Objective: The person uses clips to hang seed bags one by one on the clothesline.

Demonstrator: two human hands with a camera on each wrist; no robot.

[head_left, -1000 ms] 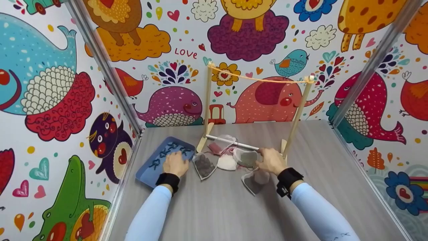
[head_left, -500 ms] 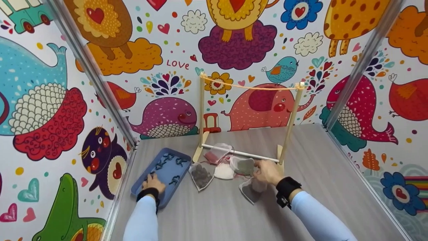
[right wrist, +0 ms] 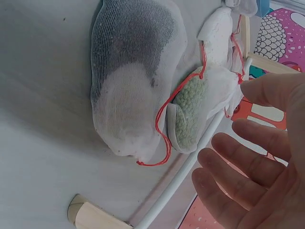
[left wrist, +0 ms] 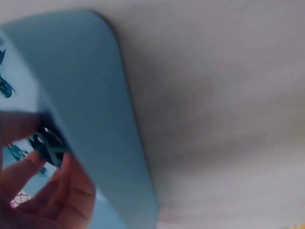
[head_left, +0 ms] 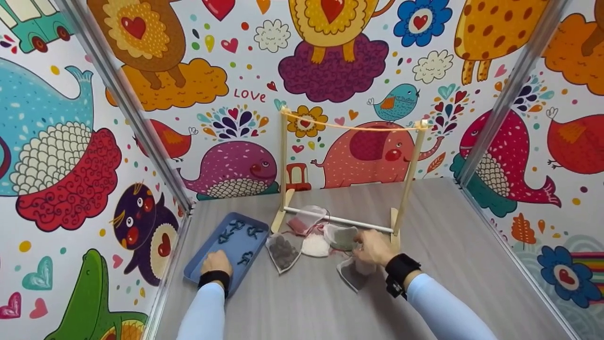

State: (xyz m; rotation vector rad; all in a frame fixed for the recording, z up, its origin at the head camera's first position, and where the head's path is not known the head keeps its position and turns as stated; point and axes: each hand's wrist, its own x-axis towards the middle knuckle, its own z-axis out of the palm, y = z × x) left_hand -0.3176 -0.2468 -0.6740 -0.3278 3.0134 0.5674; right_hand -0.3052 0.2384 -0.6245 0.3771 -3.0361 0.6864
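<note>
My left hand [head_left: 217, 263] is over the near left part of a blue tray [head_left: 239, 242]. In the left wrist view, its thumb and fingers pinch a small dark green clip [left wrist: 48, 146] beside the tray wall. Several similar clips [head_left: 245, 257] lie in the tray. My right hand [head_left: 373, 248] hovers by the mesh drawstring bags, fingers spread and loosely bent. Its thumb is near the red string of a bag with green filling [right wrist: 188, 112]; contact cannot be told. A bag with dark filling [right wrist: 136, 38] lies close by.
A wooden frame [head_left: 406, 184] with a cord [head_left: 351, 127] along its top and a white bar [head_left: 344, 220] low down stands behind the bags. Bags with grey lumps [head_left: 283, 250], white filling [head_left: 316, 245] and pink filling [head_left: 298, 225] lie between tray and right hand.
My left hand has moved from the tray's right side to its near left part and now pinches a clip. My right hand has shifted slightly; the head view has tilted.
</note>
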